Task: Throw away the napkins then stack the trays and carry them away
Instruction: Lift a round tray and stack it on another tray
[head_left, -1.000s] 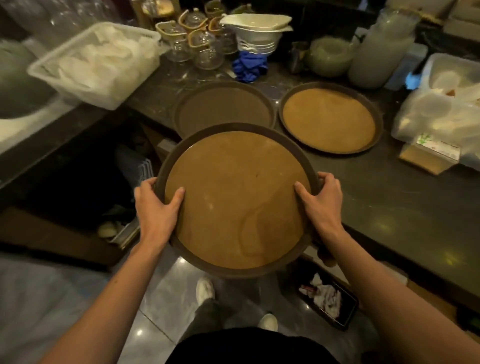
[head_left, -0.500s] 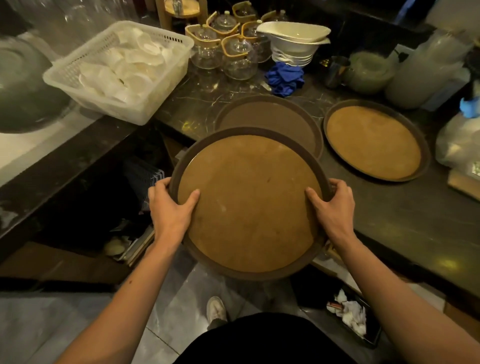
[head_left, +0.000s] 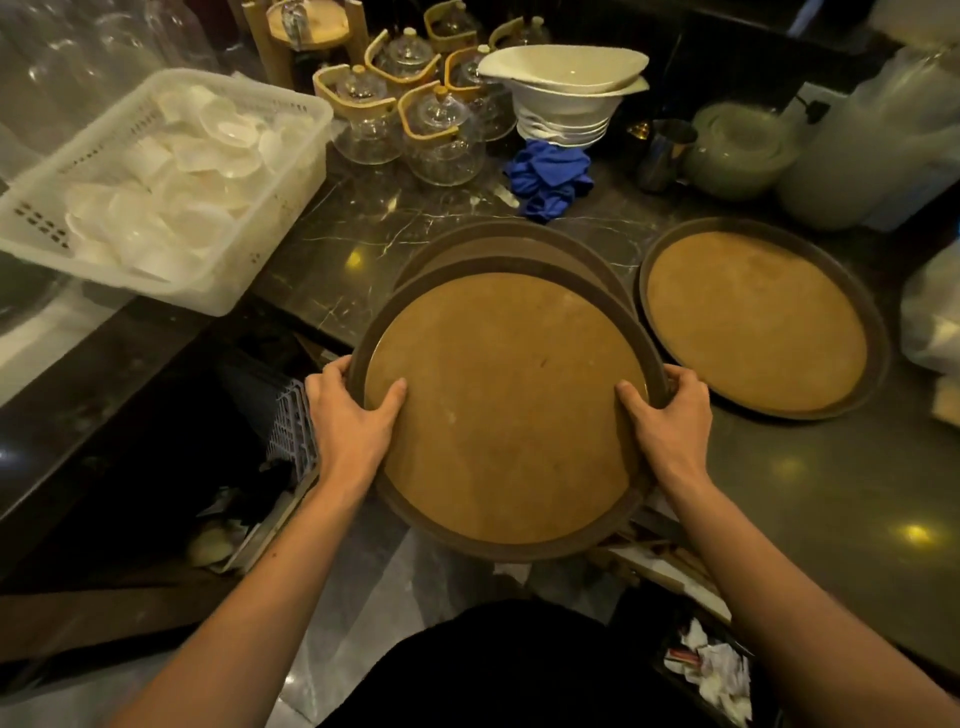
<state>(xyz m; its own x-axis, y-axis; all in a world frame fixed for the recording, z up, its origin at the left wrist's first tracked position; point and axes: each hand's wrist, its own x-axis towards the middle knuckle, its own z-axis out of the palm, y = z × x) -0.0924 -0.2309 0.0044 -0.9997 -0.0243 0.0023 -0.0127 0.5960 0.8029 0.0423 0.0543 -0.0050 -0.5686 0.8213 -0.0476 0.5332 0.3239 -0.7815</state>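
Observation:
I hold a round brown tray (head_left: 506, 410) with a tan non-slip face by its two sides, my left hand (head_left: 350, 421) on the left rim and my right hand (head_left: 667, 418) on the right rim. It hangs over the counter edge and covers most of a second round tray (head_left: 498, 244) lying on the dark marble counter (head_left: 810, 499). A third tray (head_left: 756, 319) lies flat to the right. Crumpled napkins (head_left: 714, 670) sit in a dark bin on the floor at lower right.
A white basket of small dishes (head_left: 161, 187) stands at the left. Glass teapots (head_left: 431, 127), stacked white bowls (head_left: 566, 93), a blue cloth (head_left: 550, 179), a metal cup (head_left: 662, 153) and plastic containers (head_left: 872, 150) crowd the back. Plastic bags (head_left: 932, 312) lie at the right edge.
The tray in my hands has moved forward over the counter and now overlaps the tray lying there. My view has shifted closer to the counter.

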